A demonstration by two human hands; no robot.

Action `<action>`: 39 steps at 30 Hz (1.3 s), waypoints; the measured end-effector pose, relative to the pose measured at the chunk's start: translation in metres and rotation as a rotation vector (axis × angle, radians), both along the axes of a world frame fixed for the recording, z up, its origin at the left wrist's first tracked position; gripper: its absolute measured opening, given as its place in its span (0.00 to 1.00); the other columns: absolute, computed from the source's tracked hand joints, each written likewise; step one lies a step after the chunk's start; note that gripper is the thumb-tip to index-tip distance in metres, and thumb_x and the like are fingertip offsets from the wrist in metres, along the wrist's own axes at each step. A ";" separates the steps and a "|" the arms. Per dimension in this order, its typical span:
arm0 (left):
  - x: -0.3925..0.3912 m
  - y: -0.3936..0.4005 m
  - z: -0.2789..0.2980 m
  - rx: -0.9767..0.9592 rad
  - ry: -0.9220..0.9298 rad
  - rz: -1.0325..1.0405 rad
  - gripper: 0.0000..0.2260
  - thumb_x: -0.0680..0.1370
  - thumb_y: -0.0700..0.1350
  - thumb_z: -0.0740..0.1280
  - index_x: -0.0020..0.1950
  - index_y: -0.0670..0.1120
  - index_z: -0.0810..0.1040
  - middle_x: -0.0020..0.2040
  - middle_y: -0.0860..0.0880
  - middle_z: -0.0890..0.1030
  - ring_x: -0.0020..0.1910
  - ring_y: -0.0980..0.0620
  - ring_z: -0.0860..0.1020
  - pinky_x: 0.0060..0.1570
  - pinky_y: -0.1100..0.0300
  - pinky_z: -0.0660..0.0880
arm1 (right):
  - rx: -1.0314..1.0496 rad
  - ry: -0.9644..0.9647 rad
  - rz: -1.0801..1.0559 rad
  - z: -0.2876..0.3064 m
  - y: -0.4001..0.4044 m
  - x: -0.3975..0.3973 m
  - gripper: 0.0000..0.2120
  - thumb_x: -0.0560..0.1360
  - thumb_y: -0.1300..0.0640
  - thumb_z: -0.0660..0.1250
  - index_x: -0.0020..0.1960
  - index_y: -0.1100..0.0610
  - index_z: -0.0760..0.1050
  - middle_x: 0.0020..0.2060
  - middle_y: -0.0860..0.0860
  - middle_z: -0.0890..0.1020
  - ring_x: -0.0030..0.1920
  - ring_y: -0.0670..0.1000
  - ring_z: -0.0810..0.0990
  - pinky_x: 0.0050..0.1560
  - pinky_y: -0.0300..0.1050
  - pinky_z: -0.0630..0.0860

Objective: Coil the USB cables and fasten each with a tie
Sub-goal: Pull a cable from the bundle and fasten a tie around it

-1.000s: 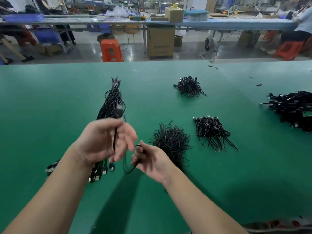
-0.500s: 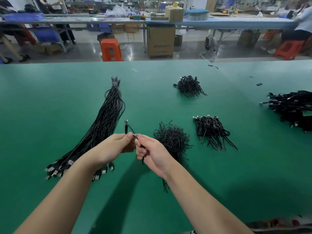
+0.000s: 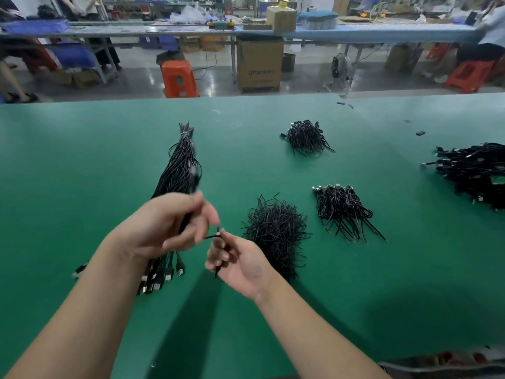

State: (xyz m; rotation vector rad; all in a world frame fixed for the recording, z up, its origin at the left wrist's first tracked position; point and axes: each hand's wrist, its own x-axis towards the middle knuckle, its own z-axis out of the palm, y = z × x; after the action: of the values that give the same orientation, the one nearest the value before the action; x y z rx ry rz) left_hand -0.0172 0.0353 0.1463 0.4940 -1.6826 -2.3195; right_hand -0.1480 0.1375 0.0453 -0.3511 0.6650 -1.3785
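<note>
My left hand (image 3: 166, 225) is raised over the table and grips one black USB cable (image 3: 211, 237) that runs across to my right hand (image 3: 240, 262), which pinches its other part between thumb and fingers. The left hand is blurred. Under it lies a long bundle of straight black USB cables (image 3: 181, 165), plugs toward me. Just right of my hands sits a heap of black wire ties (image 3: 276, 233). Coiled cables lie in a pile (image 3: 341, 212) further right.
The green table (image 3: 82, 173) also holds a second pile of coiled cables (image 3: 306, 136) at the back and a large cable heap (image 3: 475, 170) at the right edge. Beyond the far edge are an orange stool (image 3: 179, 77) and a cardboard box (image 3: 259, 64).
My hands, held together half a second ago, have separated. The left hand rose and swung over the bundle with the cable; the right hand stayed low, still pinching it.
</note>
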 end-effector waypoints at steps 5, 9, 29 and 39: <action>0.003 0.008 -0.005 -0.407 -0.648 -0.276 0.21 0.85 0.50 0.56 0.54 0.35 0.80 0.44 0.35 0.84 0.24 0.48 0.78 0.21 0.62 0.70 | 0.048 0.035 -0.020 0.003 -0.003 -0.006 0.14 0.80 0.54 0.62 0.36 0.54 0.74 0.31 0.47 0.72 0.28 0.44 0.68 0.34 0.37 0.71; -0.011 0.018 -0.020 -0.480 -0.780 0.006 0.20 0.86 0.49 0.55 0.51 0.37 0.81 0.45 0.39 0.85 0.38 0.42 0.85 0.36 0.56 0.82 | 0.035 0.251 -0.040 0.007 -0.005 -0.011 0.18 0.83 0.54 0.57 0.36 0.52 0.73 0.28 0.47 0.68 0.30 0.46 0.67 0.36 0.41 0.66; -0.018 0.015 0.001 -0.158 0.048 0.239 0.18 0.82 0.50 0.59 0.46 0.41 0.84 0.27 0.47 0.73 0.19 0.56 0.60 0.22 0.63 0.55 | -0.026 0.152 0.037 0.013 -0.006 -0.020 0.15 0.82 0.51 0.61 0.38 0.54 0.72 0.28 0.48 0.67 0.29 0.47 0.61 0.29 0.40 0.58; -0.011 0.019 -0.004 -0.798 -0.821 0.113 0.17 0.85 0.51 0.57 0.53 0.43 0.81 0.34 0.53 0.85 0.25 0.53 0.79 0.30 0.64 0.74 | -0.105 0.340 0.081 0.037 -0.007 -0.038 0.15 0.84 0.52 0.58 0.40 0.53 0.72 0.29 0.47 0.65 0.27 0.45 0.56 0.24 0.36 0.54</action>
State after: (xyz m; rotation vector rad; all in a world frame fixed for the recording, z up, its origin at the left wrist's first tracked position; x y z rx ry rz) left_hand -0.0278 0.0546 0.1426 1.3859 -2.5993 -1.1968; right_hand -0.1858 0.1304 0.0824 -0.6992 0.8482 -1.2906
